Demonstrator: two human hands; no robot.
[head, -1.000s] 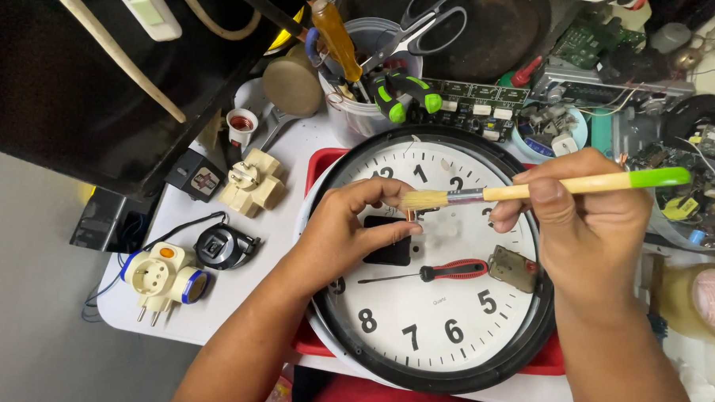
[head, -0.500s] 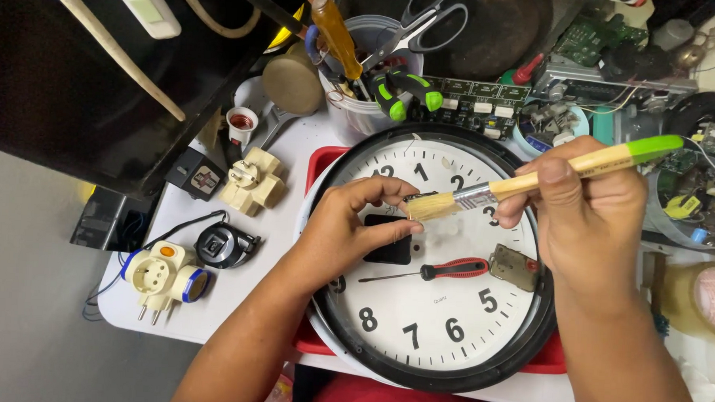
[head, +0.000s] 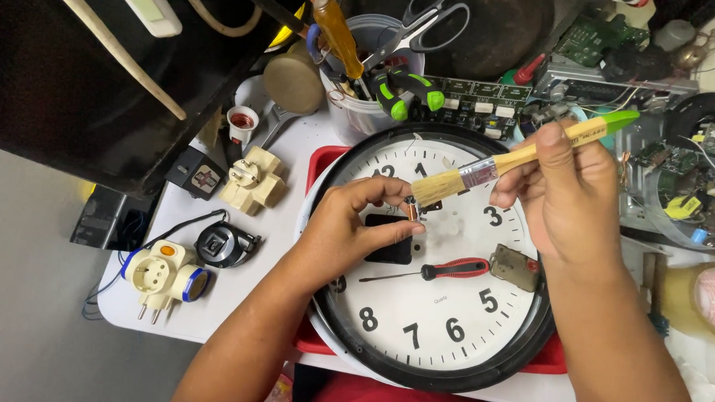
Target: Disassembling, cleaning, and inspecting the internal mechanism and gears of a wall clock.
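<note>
Over the white face of the round wall clock [head: 449,307], which lies flat on a red tray [head: 324,164] on the white worktop [head: 235,300], the left hand [head: 348,232] pinches a small coil-like part [head: 412,211] between thumb and fingertips, its grip clamped on it just above the black clock movement [head: 388,240]. The right hand [head: 567,196] has its grip closed round the wooden handle of a paintbrush [head: 517,157] with a green end. Half a second ago the brush lay lower and flatter; now the handle tilts more steeply up to the right, and the pale bristles touch the small part at the left fingertips. The left hand has scarcely shifted. A red-handled screwdriver [head: 442,270] lies on the dial below the movement, with a small metal plate [head: 514,267] just beside its handle; neither has moved. At the upper edge of the clock stands a tub of tools [head: 361,106] with scissors [head: 427,17] and green-handled pliers [head: 405,90]. To the left on the worktop lie a cream plug adapter [head: 251,181] and a white multi-plug adapter [head: 161,275].
</note>
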